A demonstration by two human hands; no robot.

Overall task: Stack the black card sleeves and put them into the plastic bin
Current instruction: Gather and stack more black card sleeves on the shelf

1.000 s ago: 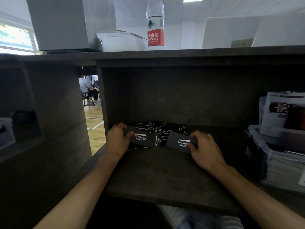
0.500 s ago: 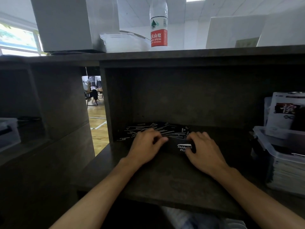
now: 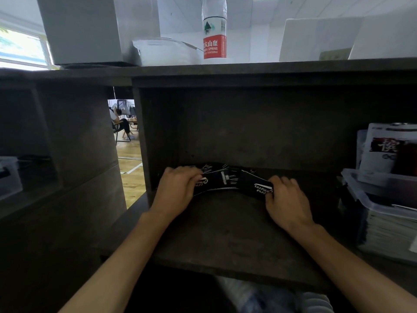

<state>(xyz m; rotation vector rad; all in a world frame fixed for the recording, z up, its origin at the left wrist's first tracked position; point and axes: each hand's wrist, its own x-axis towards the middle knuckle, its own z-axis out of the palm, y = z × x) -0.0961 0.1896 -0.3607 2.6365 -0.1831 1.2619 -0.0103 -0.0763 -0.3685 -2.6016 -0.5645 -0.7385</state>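
Observation:
Several black card sleeves point(image 3: 222, 180) with white print lie spread at the back of the dark shelf point(image 3: 225, 233). My left hand point(image 3: 178, 192) rests on the left end of the pile, fingers curled over the sleeves. My right hand point(image 3: 285, 199) grips a black sleeve point(image 3: 257, 188) at the right end, thumb at its near edge. A clear plastic bin point(image 3: 370, 199) stands at the right edge of the shelf, holding printed packs.
The upper shelf board carries a water bottle point(image 3: 214, 30), a white box point(image 3: 90, 28) and a clear container point(image 3: 167, 51). A dark side panel point(image 3: 144, 141) walls the compartment on the left. Through the gap a person sits in a chair point(image 3: 120, 125) far off.
My left hand moved back left along the pile, uncovering the middle sleeves. My right hand shifted a little right, with its sleeve now showing more.

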